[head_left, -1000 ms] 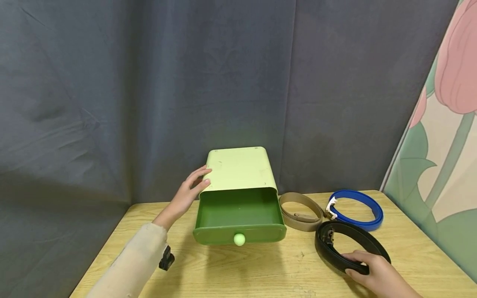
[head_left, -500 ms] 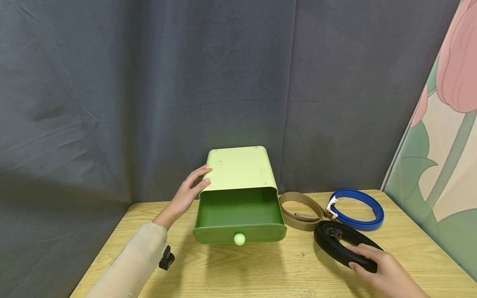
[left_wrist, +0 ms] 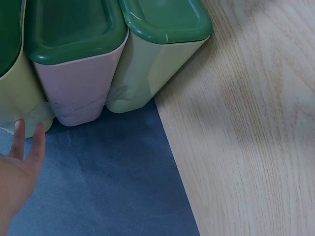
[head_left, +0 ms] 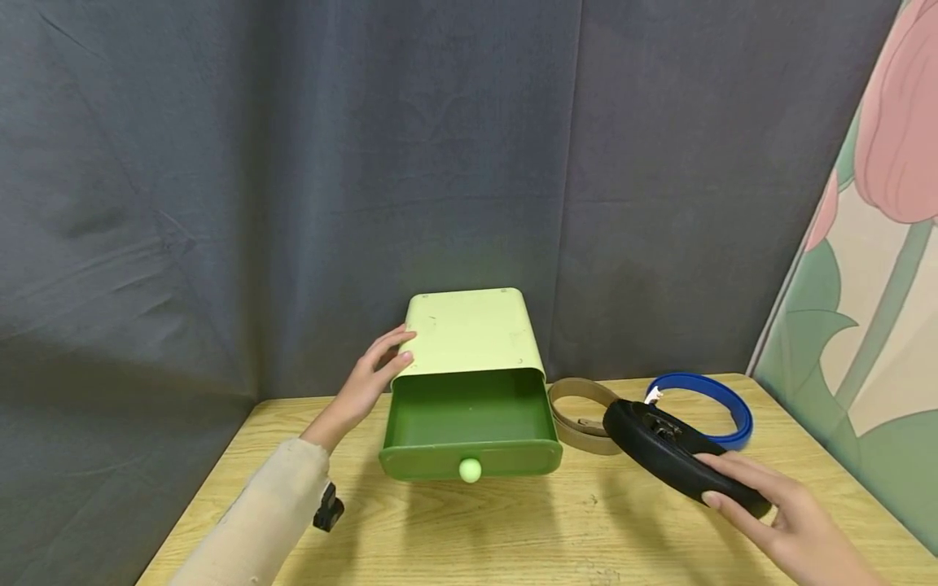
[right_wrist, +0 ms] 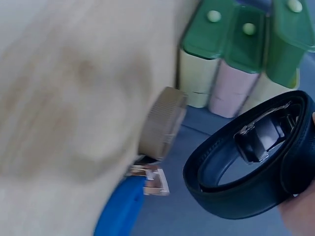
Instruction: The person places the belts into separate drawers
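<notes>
My left hand (head_left: 361, 391) rests on the left side of a pale green drawer box (head_left: 472, 330), its fingers extended over the top edge. The box's top green drawer (head_left: 472, 411) is pulled out and has a round light green knob (head_left: 471, 470). In the left wrist view, two fingertips of the left hand (left_wrist: 20, 172) lie against the box's pale wall (left_wrist: 22, 98). At the right, my right hand (head_left: 795, 513) pinches a coiled black belt (head_left: 677, 464) by its near end, tilted and raised over the table. A metal buckle (right_wrist: 266, 135) shows inside the coil in the right wrist view.
Right of the box lies a coiled tan belt (head_left: 579, 439). Beyond the black belt is a coiled blue belt (head_left: 721, 395) with a pale buckle (head_left: 654, 395). A wooden table (head_left: 469, 537) holds everything, with a dark grey curtain (head_left: 440, 163) behind and a painted wall (head_left: 879, 342) at right.
My right hand has lifted the black belt off the table and tilted it, so its coil now overlaps the tan and blue belts in the head view. The left hand has stayed on the box.
</notes>
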`<state>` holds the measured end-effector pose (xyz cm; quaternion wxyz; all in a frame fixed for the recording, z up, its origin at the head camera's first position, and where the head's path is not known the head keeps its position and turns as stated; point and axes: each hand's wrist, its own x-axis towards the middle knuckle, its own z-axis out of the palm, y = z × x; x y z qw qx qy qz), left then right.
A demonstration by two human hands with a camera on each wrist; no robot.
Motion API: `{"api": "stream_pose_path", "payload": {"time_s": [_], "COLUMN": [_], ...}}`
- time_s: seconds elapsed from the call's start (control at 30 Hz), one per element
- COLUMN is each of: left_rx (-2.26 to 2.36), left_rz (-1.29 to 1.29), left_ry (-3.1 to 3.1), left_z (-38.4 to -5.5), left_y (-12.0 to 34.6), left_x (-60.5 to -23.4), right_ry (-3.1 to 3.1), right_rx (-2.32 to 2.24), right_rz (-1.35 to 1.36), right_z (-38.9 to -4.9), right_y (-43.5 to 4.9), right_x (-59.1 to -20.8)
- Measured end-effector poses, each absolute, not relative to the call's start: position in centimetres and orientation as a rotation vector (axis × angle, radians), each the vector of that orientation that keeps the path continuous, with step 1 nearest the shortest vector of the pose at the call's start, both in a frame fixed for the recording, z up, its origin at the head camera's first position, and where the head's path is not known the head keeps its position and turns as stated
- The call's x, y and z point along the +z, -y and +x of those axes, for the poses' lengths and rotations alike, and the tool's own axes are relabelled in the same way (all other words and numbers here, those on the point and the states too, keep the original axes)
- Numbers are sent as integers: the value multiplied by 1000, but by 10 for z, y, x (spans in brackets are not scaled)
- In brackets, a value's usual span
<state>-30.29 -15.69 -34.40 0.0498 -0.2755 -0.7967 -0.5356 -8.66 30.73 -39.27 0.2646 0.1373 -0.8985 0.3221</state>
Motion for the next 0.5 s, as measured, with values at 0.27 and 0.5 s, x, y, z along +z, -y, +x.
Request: {"api": "stream_pose_path", "payload": {"time_s": [0.27,0.5], "left_rx": [-1647,-1658], "left_rz": [-832,-831], "left_ry": [2406,2400], "left_z": [-302,-301], "left_y": [157,156], "left_x": [-345,-345], "right_ry": [2256,2167], "right_rx": [931,1021], "right_rz": [506,672], "right_z": [-83,-85], "right_y": [-297,-276], "right_x": [-363,-333]}}
